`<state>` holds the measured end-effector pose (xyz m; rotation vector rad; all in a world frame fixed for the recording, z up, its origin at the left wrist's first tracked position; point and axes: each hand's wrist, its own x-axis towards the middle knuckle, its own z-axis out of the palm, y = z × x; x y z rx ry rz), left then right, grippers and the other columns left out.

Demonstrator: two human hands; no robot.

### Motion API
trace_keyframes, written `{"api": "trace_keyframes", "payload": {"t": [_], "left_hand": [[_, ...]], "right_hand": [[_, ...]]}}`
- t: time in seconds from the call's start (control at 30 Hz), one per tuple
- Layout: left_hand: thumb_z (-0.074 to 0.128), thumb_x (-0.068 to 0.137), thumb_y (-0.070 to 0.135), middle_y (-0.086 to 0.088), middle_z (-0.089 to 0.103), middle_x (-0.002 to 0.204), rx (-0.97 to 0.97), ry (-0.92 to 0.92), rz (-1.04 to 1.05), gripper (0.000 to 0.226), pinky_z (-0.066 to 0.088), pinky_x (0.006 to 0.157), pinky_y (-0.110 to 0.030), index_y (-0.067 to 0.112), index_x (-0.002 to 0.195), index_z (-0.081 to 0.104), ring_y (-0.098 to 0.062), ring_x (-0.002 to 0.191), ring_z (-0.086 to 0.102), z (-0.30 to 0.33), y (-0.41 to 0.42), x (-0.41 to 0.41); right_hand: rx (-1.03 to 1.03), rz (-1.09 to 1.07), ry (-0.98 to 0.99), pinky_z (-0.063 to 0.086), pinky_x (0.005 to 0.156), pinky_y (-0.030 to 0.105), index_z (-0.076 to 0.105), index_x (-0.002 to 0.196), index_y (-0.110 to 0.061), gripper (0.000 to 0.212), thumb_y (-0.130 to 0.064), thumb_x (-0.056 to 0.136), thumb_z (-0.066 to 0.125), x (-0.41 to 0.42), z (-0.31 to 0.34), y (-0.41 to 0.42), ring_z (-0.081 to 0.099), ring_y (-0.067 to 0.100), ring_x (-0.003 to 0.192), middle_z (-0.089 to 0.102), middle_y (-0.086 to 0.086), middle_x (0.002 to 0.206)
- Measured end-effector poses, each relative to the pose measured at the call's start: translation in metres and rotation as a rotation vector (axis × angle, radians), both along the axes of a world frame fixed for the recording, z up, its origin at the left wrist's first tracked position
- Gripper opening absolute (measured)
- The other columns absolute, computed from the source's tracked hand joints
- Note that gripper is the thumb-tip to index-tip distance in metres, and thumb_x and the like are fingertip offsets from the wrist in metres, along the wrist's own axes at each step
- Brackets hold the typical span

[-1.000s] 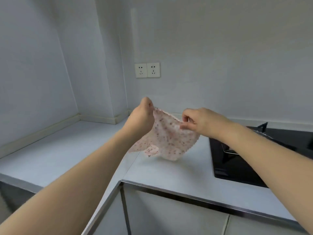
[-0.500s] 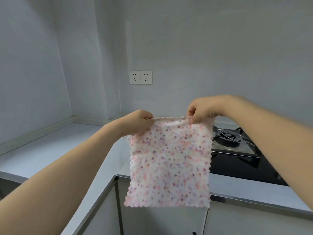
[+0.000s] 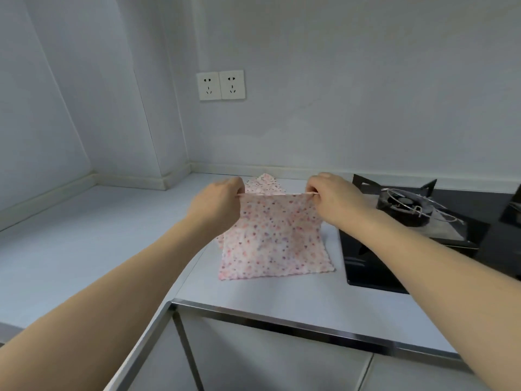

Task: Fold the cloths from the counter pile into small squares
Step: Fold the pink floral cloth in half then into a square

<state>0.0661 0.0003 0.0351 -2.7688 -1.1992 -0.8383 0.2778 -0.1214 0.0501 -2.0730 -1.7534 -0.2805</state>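
Lowered since half a second ago: cloth (image 3: 272, 238), hem now at centre frame over counter (image 3: 84, 244). Left hand (image 3: 218, 204) and right hand (image 3: 334, 197) pinching top corners. Light, limp; hold at corners.

Left hand (image 3: 218, 203), right hand (image 3: 335, 198) raised, fingers pinched.

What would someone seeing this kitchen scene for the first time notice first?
Most striking is the pink speckled cloth stretched at the centre, its top corners pinched by the left hand and right hand, its lower edge near the pale counter. More speckled fabric peeks out behind it. To the right sits a black gas hob, and a double wall socket is above.
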Motion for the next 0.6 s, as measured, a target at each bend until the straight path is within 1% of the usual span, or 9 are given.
{"api": "trace_keyframes", "payload": {"t": [0.07, 0.13, 0.2, 0.23, 0.3, 0.4, 0.5, 0.6], "left_hand": [[0.048, 0.086, 0.006, -0.001, 0.058, 0.097, 0.071, -0.014, -0.124, 0.018, 0.045, 0.068, -0.035, 0.015, 0.096, 0.060, -0.025, 0.087, 0.053, -0.021, -0.005, -0.013], [0.050, 0.083, 0.007, -0.003, 0.061, 0.096, 0.135, 0.045, -0.230, 0.019, 0.047, 0.068, -0.036, 0.014, 0.093, 0.065, -0.026, 0.085, 0.055, -0.047, -0.014, -0.029], [0.048, 0.082, 0.013, -0.003, 0.063, 0.093, 0.136, 0.142, -0.296, 0.023, 0.048, 0.066, -0.036, 0.015, 0.092, 0.069, -0.027, 0.080, 0.057, -0.073, -0.021, -0.042], [0.048, 0.083, 0.016, -0.002, 0.063, 0.093, 0.101, 0.165, -0.310, 0.025, 0.049, 0.066, -0.036, 0.015, 0.093, 0.071, -0.027, 0.080, 0.057, -0.084, -0.024, -0.047], [0.046, 0.085, 0.022, -0.001, 0.064, 0.093, 0.025, 0.111, -0.312, 0.029, 0.049, 0.069, -0.034, 0.016, 0.096, 0.073, -0.027, 0.081, 0.058, -0.102, -0.028, -0.053], [0.043, 0.084, 0.036, 0.003, 0.065, 0.094, -0.013, 0.012, -0.305, 0.039, 0.050, 0.073, -0.033, 0.020, 0.100, 0.074, -0.023, 0.081, 0.056, -0.114, -0.028, -0.056], [0.044, 0.083, 0.050, 0.007, 0.063, 0.097, -0.013, 0.023, -0.339, 0.045, 0.046, 0.079, -0.029, 0.024, 0.107, 0.073, -0.019, 0.085, 0.053, -0.116, -0.025, -0.055], [0.048, 0.085, 0.053, 0.007, 0.060, 0.093, 0.024, 0.023, -0.386, 0.043, 0.046, 0.076, -0.029, 0.025, 0.104, 0.073, -0.017, 0.082, 0.053, -0.116, -0.016, -0.053]], "right_hand": [[-0.002, 0.003, 0.023, 0.047, 0.074, 0.035, 0.061, 0.098, -0.016, 0.021, -0.004, 0.089, 0.045, -0.006, -0.025, -0.010, 0.054, 0.018, 0.090, 0.055, -0.002, 0.100], [-0.019, 0.010, 0.043, 0.048, 0.078, 0.037, 0.061, 0.099, -0.016, 0.022, -0.004, 0.089, 0.046, -0.011, -0.051, -0.022, 0.055, 0.019, 0.093, 0.057, -0.001, 0.102], [-0.068, 0.000, 0.071, 0.046, 0.081, 0.037, 0.061, 0.099, -0.016, 0.022, -0.004, 0.088, 0.046, -0.015, -0.075, -0.031, 0.055, 0.021, 0.097, 0.059, 0.000, 0.104], [-0.099, -0.015, 0.094, 0.045, 0.081, 0.036, 0.061, 0.100, -0.016, 0.023, -0.005, 0.088, 0.045, -0.016, -0.085, -0.035, 0.055, 0.022, 0.099, 0.059, 0.001, 0.106], [-0.120, -0.046, 0.133, 0.046, 0.084, 0.036, 0.063, 0.104, -0.015, 0.025, -0.006, 0.091, 0.044, -0.021, -0.106, -0.041, 0.055, 0.023, 0.104, 0.060, 0.001, 0.110], [-0.018, -0.098, 0.178, 0.048, 0.086, 0.037, 0.067, 0.109, -0.014, 0.030, -0.004, 0.092, 0.044, -0.025, -0.126, -0.045, 0.055, 0.022, 0.107, 0.062, 0.000, 0.116], [0.046, -0.127, 0.175, 0.048, 0.086, 0.034, 0.069, 0.107, -0.016, 0.032, -0.005, 0.091, 0.043, -0.022, -0.128, -0.042, 0.056, 0.019, 0.106, 0.063, -0.003, 0.116], [0.046, -0.144, 0.151, 0.047, 0.085, 0.033, 0.068, 0.108, -0.018, 0.031, -0.009, 0.092, 0.043, -0.023, -0.128, -0.041, 0.055, 0.017, 0.108, 0.061, -0.005, 0.118]]}}
